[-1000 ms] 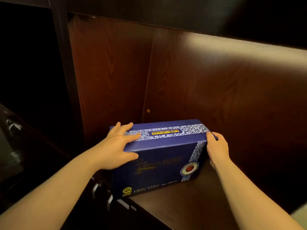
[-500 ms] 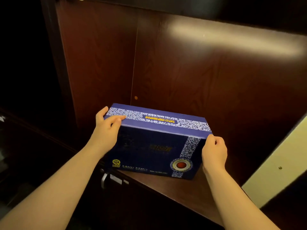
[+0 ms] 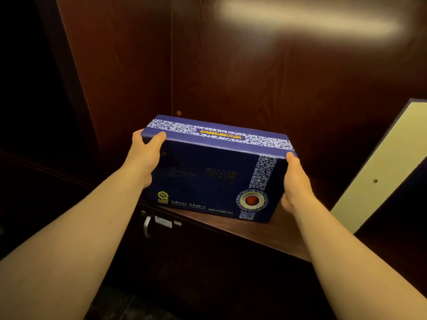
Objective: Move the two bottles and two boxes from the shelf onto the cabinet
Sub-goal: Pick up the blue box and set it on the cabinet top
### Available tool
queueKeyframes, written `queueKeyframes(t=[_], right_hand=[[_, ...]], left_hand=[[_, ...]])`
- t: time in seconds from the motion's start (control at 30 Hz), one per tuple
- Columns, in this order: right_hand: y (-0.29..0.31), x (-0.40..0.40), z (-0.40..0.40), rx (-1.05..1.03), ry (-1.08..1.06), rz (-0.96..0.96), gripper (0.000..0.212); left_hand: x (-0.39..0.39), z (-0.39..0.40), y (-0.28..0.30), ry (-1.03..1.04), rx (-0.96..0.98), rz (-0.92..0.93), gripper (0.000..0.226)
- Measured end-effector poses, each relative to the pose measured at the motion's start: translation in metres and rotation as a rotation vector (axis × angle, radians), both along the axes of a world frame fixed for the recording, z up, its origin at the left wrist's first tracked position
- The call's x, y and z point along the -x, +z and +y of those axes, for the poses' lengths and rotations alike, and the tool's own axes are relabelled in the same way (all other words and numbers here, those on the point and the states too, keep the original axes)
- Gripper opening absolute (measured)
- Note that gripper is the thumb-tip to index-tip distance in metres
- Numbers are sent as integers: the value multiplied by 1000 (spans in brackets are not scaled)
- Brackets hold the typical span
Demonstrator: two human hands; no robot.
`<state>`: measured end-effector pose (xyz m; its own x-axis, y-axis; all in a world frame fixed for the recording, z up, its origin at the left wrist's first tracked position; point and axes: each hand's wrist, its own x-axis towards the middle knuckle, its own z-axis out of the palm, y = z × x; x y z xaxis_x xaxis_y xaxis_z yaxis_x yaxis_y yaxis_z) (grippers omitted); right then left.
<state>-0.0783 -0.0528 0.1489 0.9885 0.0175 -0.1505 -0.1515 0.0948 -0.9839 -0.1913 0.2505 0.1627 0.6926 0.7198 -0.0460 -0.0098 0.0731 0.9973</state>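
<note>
**Now: box gripped at both ends, on the wooden ledge**

Currently you have the dark blue rectangular cardboard box with the white floral band (image 3: pixel 215 172) clamped between both hands. It sits at the front of the dark brown wooden surface (image 3: pixel 272 234), its near lower edge close to the lip; whether the base is resting fully or just lifted cannot be told.

Left hand (image 3: pixel 144 158): palm flat on the left end face, thumb hooked over the top edge, the other fingers wrapped behind and out of sight. Right hand (image 3: pixel 294 183): palm pressed on the right end face, thumb at the top corner, fingers hidden behind.

Handling, as judgement:
- Walls look stiff and the corners crisp; it should take an end-to-end squeeze without buckling.
- The printed finish is glossy, so probably slick. Rely on thumbs over the top edge, or slide fingers under the base.
- Weight unknown; the two-handed hold suggests some heft. Contents may be fragile, so keep it level.
- A metal handle (image 3: pixel 147 225) sits below the ledge; clear it if lowering.
</note>
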Motion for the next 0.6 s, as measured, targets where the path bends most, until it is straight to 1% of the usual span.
queueKeyframes(t=[0.13, 0.27, 0.4, 0.47, 0.57, 0.6], right_hand=[[-7, 8, 0, 1, -45, -7, 53], [-10, 16, 5, -30, -102, -32, 43], [-12, 24, 9, -17, -141, -61, 38], [-13, 27, 12, -6, -159, -72, 38], [-12, 32, 15, -8, -183, -80, 39], [-12, 33, 15, -11, -192, -79, 39]], left_hand=[[-1, 7, -5, -36, -12, 7, 61], [-6, 18, -6, -77, -15, 0, 59], [-9, 29, -5, -124, -18, 9, 52], [-11, 36, -4, -148, -16, 29, 45], [-9, 45, -3, -190, -15, 55, 23], [-8, 48, -3, -208, -19, 58, 18]])
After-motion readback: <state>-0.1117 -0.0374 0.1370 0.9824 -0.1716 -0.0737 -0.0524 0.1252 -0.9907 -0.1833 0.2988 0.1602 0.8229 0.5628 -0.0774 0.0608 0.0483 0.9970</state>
